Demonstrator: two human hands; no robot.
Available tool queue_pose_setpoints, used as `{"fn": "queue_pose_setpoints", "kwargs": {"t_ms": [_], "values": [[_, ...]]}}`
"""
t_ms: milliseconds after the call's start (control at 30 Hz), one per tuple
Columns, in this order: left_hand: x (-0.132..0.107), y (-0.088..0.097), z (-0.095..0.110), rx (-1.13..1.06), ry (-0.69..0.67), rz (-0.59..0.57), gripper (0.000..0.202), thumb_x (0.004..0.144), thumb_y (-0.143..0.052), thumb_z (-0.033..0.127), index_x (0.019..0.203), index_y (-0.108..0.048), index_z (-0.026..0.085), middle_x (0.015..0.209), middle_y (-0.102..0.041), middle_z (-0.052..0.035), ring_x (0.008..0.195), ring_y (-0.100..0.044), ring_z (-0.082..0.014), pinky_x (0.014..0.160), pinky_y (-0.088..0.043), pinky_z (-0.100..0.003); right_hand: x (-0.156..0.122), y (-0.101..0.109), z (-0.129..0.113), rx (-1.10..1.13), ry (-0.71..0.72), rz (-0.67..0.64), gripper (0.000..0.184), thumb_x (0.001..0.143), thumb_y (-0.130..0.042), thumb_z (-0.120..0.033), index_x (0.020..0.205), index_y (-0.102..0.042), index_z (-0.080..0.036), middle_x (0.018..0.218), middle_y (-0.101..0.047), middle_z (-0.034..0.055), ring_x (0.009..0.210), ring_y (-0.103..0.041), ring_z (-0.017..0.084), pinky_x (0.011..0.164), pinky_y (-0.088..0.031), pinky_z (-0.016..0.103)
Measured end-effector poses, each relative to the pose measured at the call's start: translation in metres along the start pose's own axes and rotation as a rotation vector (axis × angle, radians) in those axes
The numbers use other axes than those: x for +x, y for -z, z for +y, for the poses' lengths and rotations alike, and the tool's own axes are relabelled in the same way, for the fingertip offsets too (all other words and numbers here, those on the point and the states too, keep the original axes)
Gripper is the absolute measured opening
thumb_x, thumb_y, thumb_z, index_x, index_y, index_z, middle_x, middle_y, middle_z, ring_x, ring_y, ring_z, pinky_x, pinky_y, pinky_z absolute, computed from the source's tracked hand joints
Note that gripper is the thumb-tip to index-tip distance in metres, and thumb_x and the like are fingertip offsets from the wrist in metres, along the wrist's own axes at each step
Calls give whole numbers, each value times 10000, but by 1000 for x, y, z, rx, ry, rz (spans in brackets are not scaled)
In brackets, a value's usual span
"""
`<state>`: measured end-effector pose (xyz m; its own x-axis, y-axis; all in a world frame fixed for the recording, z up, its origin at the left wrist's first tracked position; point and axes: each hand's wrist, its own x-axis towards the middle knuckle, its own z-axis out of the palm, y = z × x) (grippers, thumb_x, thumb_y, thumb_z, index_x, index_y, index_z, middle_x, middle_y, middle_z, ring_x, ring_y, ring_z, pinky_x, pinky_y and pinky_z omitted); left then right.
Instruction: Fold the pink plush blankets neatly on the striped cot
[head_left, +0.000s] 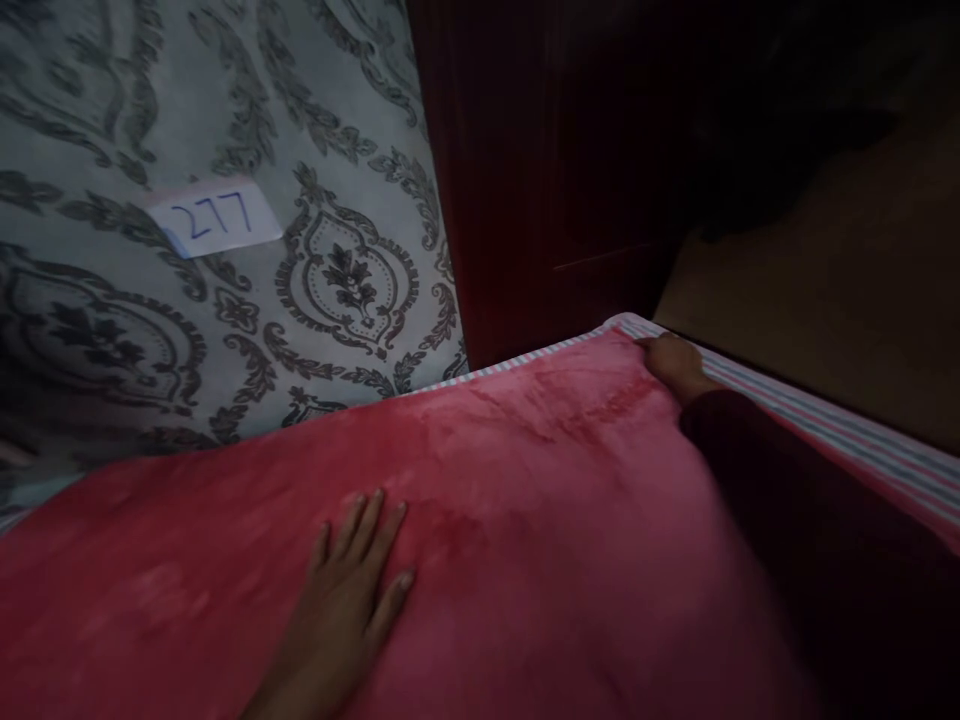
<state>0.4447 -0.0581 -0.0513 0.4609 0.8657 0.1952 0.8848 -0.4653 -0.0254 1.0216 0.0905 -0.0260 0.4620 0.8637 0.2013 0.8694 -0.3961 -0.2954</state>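
Your left hand [341, 590] lies open and flat on the pink fleece blanket [517, 510], fingers spread, holding nothing. Your right hand [675, 366] is curled around the blanket's striped edge [840, 430] near its corner. Beyond the blanket rise grey damask-patterned fabric [352, 270], bearing a paper label [214, 218] marked 277, and a dark red wooden panel [540, 170].

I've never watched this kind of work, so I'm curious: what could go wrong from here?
The right hand holds the striped edge near a corner above the tan floor, so a tug might slip the fabric over. The pink plush cover shows creases, which could stay rucked under the flat left hand. Dim light beside the dark red wooden panel could hide a snag.
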Motion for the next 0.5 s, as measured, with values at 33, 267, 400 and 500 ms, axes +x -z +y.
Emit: {"fn": "queue_pose_setpoints", "kwargs": {"t_ms": [33, 267, 400, 500], "values": [[2, 4, 3, -23, 14, -43, 623, 1031, -392, 507, 1632, -340, 349, 1722, -276, -41, 1599, -237, -336, 1250, -268, -643, -1, 3, -4, -11, -38, -15, 469, 1016, -371, -208, 1315, -721, -119, 1316, -652, 261, 1208, -597, 357, 969, -467, 470], [8, 34, 36, -187, 114, -230, 686, 1030, -399, 569, 1652, -314, 293, 1747, -199, -91, 1622, -133, -349, 1279, -133, -655, -72, -9, -98, 71, 369, -108, 551, 976, -448, -448, 1498, -531, -292, 1613, -467, 105, 1520, -339, 422, 1232, -305, 633], [3, 35, 41, -240, 77, -222, 730, 1025, -385, 609, 1648, -323, 234, 1740, -220, -152, 1614, -149, -381, 1273, -103, -673, -174, -43, -143, 196, 755, -324, 622, 878, -449, -603, 1464, -565, -430, 1572, -532, 6, 1552, -324, 346, 1299, -266, 543], [-3, 29, 42, -245, 54, -131, 718, 1036, -321, 622, 1626, -359, 214, 1710, -302, -171, 1590, -224, -385, 1262, -149, -675, -234, -62, -152, 171, 825, -351, 640, 825, -435, -653, 1424, -598, -494, 1539, -568, 10, 1512, -389, 354, 1259, -322, 593]]}}
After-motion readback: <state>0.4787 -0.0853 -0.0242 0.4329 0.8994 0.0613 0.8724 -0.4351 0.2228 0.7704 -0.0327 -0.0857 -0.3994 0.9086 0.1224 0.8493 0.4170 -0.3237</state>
